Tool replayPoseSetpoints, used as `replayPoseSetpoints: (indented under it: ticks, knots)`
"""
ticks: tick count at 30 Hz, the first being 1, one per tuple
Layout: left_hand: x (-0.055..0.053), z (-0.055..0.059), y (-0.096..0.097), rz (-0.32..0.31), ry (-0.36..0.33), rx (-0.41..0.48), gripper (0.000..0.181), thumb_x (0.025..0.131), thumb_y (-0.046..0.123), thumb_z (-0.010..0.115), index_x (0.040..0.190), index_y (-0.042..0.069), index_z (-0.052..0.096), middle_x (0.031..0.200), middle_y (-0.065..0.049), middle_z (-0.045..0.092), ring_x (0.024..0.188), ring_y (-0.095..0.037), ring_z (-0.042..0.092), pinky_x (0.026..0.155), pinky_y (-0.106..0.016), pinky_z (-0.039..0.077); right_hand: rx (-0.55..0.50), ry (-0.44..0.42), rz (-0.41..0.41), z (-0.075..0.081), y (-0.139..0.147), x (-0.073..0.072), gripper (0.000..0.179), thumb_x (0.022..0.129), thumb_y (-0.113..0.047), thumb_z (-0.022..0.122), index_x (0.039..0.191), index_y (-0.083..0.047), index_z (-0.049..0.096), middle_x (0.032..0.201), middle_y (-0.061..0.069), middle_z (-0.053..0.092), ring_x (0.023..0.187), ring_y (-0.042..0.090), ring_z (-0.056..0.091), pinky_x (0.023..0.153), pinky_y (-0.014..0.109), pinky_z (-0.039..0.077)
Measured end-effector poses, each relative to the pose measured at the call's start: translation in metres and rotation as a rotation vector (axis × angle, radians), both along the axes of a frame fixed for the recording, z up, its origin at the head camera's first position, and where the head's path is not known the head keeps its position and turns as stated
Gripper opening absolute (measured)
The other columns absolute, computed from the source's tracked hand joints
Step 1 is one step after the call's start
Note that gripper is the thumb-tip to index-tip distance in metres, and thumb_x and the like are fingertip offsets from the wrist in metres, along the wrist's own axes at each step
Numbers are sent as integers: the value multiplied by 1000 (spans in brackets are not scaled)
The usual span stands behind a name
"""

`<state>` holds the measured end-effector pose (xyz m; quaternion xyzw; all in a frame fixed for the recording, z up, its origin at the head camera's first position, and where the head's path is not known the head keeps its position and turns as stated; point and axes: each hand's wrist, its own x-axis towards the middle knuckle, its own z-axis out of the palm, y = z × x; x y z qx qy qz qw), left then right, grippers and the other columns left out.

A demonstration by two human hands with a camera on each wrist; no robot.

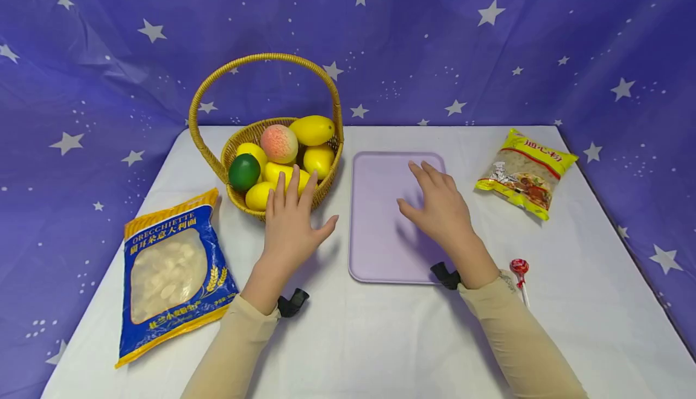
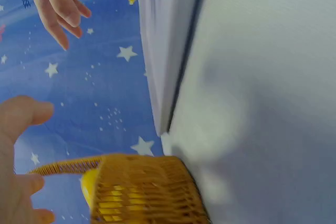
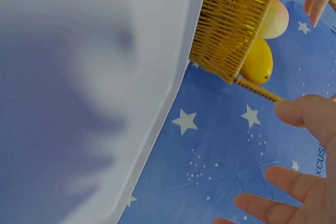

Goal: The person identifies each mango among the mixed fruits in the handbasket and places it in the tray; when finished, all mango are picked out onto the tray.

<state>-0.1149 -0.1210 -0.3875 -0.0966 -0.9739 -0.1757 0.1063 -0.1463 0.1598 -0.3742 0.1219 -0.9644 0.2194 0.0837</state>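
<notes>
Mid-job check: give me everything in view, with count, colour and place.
Table: one, white, under the objects
Starred backdrop: one, purple-blue, behind the table
Tray: one, pale purple, mid-table
Basket: one, golden-brown, left of the tray
Yellow fruits: at least five, yellow, in the basket
Peach-like fruit: one, pink, in the basket
Green fruit: one, dark green, basket's left side
Orecchiette bag: one, blue and orange, table's left
Smaller food bag: one, mainly yellow, table's far right
Lollipop: one, red, right of the tray
Wrist devices: two, black, one per wrist
Sleeves: two, beige, near side
Left hand: one, bare, at basket's near side
Right hand: one, bare, above the tray
</notes>
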Motion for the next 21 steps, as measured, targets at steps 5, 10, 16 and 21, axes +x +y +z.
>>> replayPoseSetpoints:
  ticks: [5,10,16,21]
  knots:
    - [1,-8,-16,71,72,67,87,86,50,65,155,21,20,161,-10,1,145,-33,-4,112,-55,2,-15,-9,30,0,-10,-3,71,86,-39,66,147,-15,40,147,16,39,128,44,37,101,56,33]
    - [5,-16,-34,159,98,173,87,85,45,69,153,16,24,160,-12,1,145,-32,-5,111,-57,2,-37,-30,74,5,-27,-7,68,87,-38,65,147,-16,41,146,14,41,127,40,39,101,53,34]
    - [8,-28,-46,233,90,374,94,83,39,75,154,13,19,160,-14,-5,144,-33,-8,109,-62,4,-39,-34,148,11,-54,-13,65,88,-36,65,146,-16,42,145,12,44,126,37,42,102,50,35]
    - [9,-36,-53,292,105,507,99,80,35,80,153,10,19,159,-16,-7,144,-36,-6,111,-58,4,-35,-30,243,16,-83,-13,63,89,-35,65,145,-15,43,143,9,47,124,34,44,103,46,35]
